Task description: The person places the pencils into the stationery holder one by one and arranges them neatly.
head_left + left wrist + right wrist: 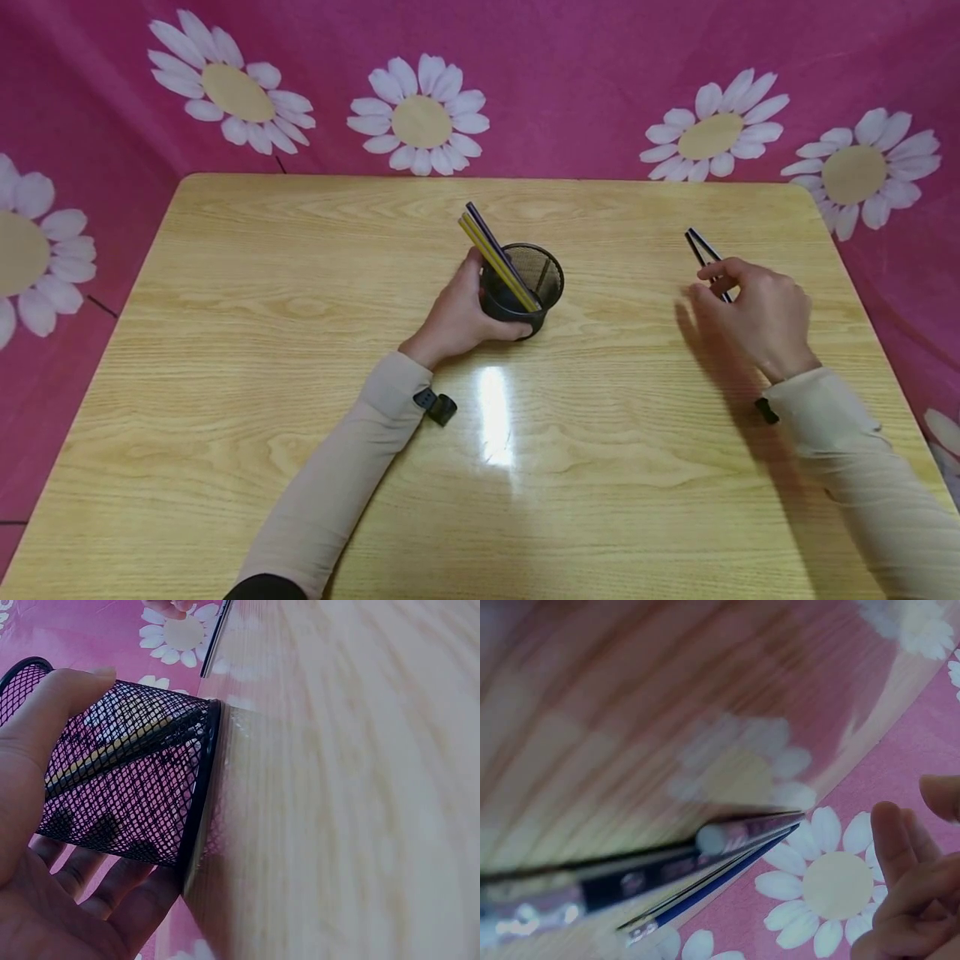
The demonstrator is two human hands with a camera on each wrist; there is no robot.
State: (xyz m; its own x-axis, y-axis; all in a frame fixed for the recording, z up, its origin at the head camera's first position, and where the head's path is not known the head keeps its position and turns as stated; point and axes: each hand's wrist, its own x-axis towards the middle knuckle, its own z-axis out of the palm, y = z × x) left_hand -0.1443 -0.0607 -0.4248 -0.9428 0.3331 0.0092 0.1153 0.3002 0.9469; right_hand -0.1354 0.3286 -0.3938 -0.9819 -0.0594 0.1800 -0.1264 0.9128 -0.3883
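Observation:
In the head view my left hand (465, 304) grips a black mesh pen cup (550, 271) mid-table, thumb on the near side and fingers round behind. Yellow pencils (495, 260) and a dark purple one lean left inside it. The left wrist view shows the thumb over the mesh wall (142, 765) and the cup's base rim at the tabletop. On the right side, my right hand (765, 312) hovers over dark pencils (706, 245) lying in a narrow V. In the right wrist view the thumb and fingers (891, 832) are apart, beside the dark pencils (727, 876), with nothing between them.
The light wood table (247, 333) reaches back to a pink cloth (540, 83) with big white daisies, which hangs behind and along both sides. A bright light reflection lies on the wood in front of the cup. Small black devices are strapped at both wrists.

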